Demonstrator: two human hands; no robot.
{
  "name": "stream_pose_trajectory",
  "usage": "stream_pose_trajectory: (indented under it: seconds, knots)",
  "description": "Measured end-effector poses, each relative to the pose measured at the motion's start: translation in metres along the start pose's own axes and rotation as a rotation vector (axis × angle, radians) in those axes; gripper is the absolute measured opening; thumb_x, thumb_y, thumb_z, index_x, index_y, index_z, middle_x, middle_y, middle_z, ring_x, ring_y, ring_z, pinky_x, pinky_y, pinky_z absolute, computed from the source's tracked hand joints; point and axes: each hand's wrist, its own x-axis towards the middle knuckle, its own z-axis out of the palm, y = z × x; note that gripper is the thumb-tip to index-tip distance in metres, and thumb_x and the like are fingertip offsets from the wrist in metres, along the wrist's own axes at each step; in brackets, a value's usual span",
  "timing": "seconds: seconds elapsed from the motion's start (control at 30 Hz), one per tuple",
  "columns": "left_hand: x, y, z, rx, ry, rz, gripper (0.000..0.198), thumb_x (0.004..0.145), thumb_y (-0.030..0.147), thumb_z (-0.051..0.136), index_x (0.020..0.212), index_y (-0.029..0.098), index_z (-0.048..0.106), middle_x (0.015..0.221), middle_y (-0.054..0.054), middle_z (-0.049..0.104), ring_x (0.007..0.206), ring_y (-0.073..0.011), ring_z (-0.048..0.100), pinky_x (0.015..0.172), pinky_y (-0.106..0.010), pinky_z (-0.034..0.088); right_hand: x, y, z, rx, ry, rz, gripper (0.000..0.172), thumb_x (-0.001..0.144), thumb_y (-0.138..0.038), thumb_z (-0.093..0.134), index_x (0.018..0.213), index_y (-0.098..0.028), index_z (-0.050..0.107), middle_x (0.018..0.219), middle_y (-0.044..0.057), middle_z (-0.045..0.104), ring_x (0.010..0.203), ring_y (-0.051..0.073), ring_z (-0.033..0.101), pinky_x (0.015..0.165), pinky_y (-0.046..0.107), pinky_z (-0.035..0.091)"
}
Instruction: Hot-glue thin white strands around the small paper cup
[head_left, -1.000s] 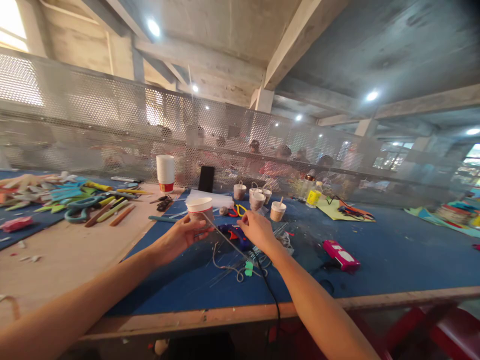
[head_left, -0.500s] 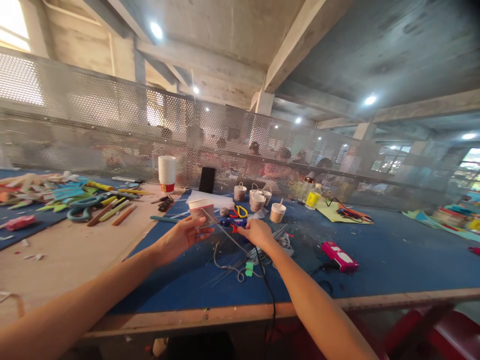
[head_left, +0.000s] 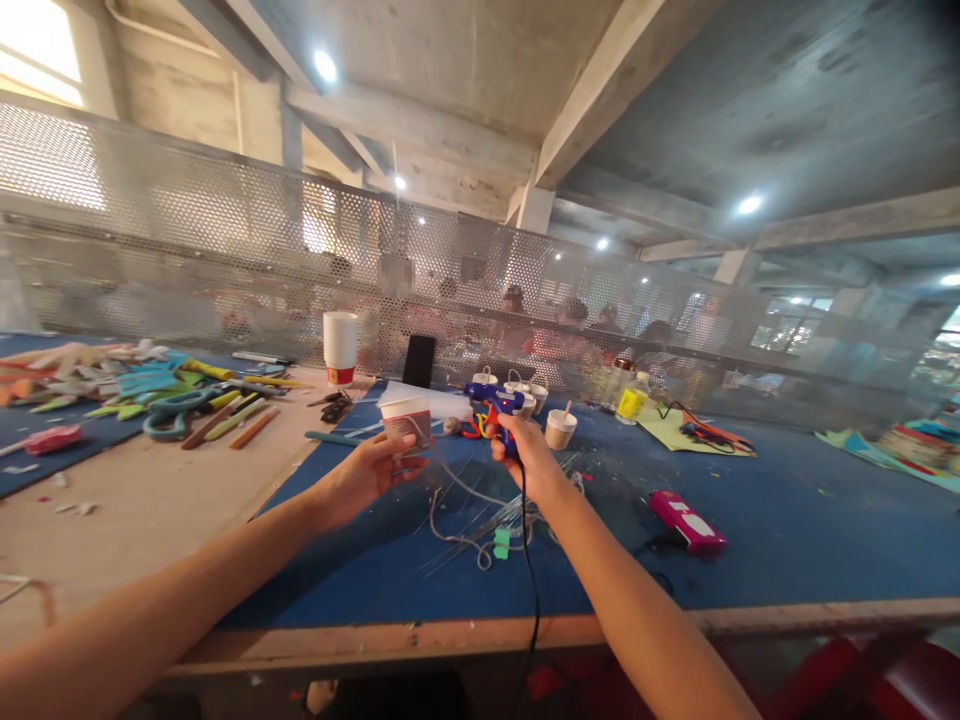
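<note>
Paper cup (head_left: 403, 415) gripped by left hand (head_left: 384, 468) over bench (head_left: 780, 530); to its right, blue glue gun (head_left: 504, 397) grasped by right hand (head_left: 527, 455), long axis crosswise, nozzle (head_left: 459, 387) directed leftward. Hands apart.

Upright paper cup (head_left: 406, 416); blue glue gun (head_left: 501, 399)

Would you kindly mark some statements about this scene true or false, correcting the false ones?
1. The right hand holds the blue plastic glue gun. True.
2. The left hand is empty. False: it holds a white-rimmed paper cup.
3. The glue gun touches that cup. False: they are apart.
4. The magenta rectangular object lies right of the glue gun. True.
5. The stack of white paper cups lies on its side. False: it stands upright.
</note>
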Motion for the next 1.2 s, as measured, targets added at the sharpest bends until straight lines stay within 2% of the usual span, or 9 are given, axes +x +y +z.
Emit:
stream_pose_trajectory:
  seconds: [0.07, 0.13, 0.23, 0.3, 0.47, 0.63, 0.77, 0.97, 1.2]
  knots:
    - [-0.001, 0.001, 0.001, 0.020, -0.007, 0.003, 0.026, 0.084, 0.018, 0.071, 0.110, 0.017, 0.071, 0.115, -0.010, 0.076, 0.082, -0.0197, 0.074, 0.074, -0.029, 0.059, -0.005, -0.002, 0.005, 0.009, -0.083, -0.010, 0.028, 0.079, -0.043, 0.070, 0.080, -0.016, 0.063, 0.071, -0.001, 0.058, 0.053, 0.006, 0.047, 0.048, 0.019, 0.038]
    - [-0.001, 0.001, 0.002, 0.039, 0.006, 0.003, 0.025, 0.084, 0.019, 0.072, 0.109, 0.017, 0.071, 0.117, -0.010, 0.075, 0.083, -0.0190, 0.074, 0.075, -0.028, 0.059, -0.010, -0.005, 0.010, -0.043, -0.143, -0.042, 0.029, 0.080, -0.043, 0.070, 0.087, -0.016, 0.064, 0.064, -0.004, 0.053, 0.052, 0.007, 0.045, 0.048, 0.019, 0.036]
    - [0.000, 0.000, 0.001, 0.061, 0.022, 0.009, 0.024, 0.083, 0.019, 0.073, 0.107, 0.017, 0.071, 0.119, -0.011, 0.073, 0.085, -0.0205, 0.073, 0.076, -0.029, 0.058, -0.017, -0.008, 0.017, -0.188, -0.176, -0.123, 0.033, 0.083, -0.044, 0.069, 0.099, -0.016, 0.066, 0.054, -0.007, 0.046, 0.049, 0.008, 0.041, 0.049, 0.021, 0.035]
    - [0.002, -0.001, -0.001, 0.068, 0.031, 0.015, 0.024, 0.083, 0.020, 0.073, 0.106, 0.017, 0.070, 0.117, -0.011, 0.074, 0.085, -0.0215, 0.073, 0.076, -0.030, 0.057, -0.022, -0.010, 0.022, -0.310, -0.166, -0.166, 0.033, 0.083, -0.045, 0.068, 0.100, -0.016, 0.068, 0.052, -0.008, 0.045, 0.047, 0.008, 0.040, 0.049, 0.022, 0.036]
    - [0.001, -0.002, -0.001, 0.092, 0.017, 0.042, 0.025, 0.082, 0.022, 0.074, 0.107, 0.018, 0.071, 0.110, -0.010, 0.075, 0.086, -0.0219, 0.073, 0.076, -0.032, 0.056, -0.033, -0.009, 0.028, -0.607, -0.155, -0.262, 0.033, 0.087, -0.050, 0.063, 0.093, -0.018, 0.069, 0.057, -0.004, 0.054, 0.050, 0.010, 0.047, 0.052, 0.024, 0.041]
    - [-0.001, -0.001, 0.001, 0.125, 0.034, 0.056, 0.028, 0.080, 0.023, 0.076, 0.107, 0.018, 0.070, 0.107, -0.009, 0.075, 0.086, -0.0228, 0.073, 0.076, -0.032, 0.055, -0.038, -0.006, 0.028, -0.816, -0.178, -0.400, 0.035, 0.090, -0.051, 0.060, 0.096, -0.019, 0.072, 0.079, 0.003, 0.070, 0.072, 0.016, 0.063, 0.069, 0.026, 0.050]
    - [-0.001, -0.001, 0.002, 0.147, 0.026, 0.067, 0.033, 0.079, 0.026, 0.078, 0.110, 0.020, 0.070, 0.110, -0.007, 0.075, 0.087, -0.0212, 0.073, 0.080, -0.033, 0.054, -0.037, -0.003, 0.026, -0.920, -0.195, -0.454, 0.037, 0.091, -0.054, 0.059, 0.089, -0.019, 0.070, 0.076, 0.002, 0.069, 0.070, 0.016, 0.062, 0.068, 0.026, 0.048]
    - [-0.002, 0.000, 0.003, 0.163, 0.016, 0.066, 0.042, 0.079, 0.028, 0.079, 0.119, 0.021, 0.067, 0.107, -0.006, 0.075, 0.085, -0.0203, 0.072, 0.080, -0.033, 0.053, -0.033, 0.005, 0.022, -1.065, -0.164, -0.499, 0.038, 0.093, -0.056, 0.056, 0.092, -0.021, 0.070, 0.071, 0.001, 0.067, 0.066, 0.015, 0.060, 0.064, 0.027, 0.044]
    - [0.000, -0.002, 0.002, 0.175, 0.026, 0.079, 0.038, 0.077, 0.029, 0.080, 0.113, 0.021, 0.068, 0.109, -0.007, 0.074, 0.086, -0.0215, 0.073, 0.079, -0.033, 0.053, -0.031, 0.008, 0.021, -1.164, -0.128, -0.503, 0.040, 0.093, -0.059, 0.053, 0.089, -0.022, 0.069, 0.069, 0.002, 0.068, 0.063, 0.016, 0.061, 0.062, 0.028, 0.042]
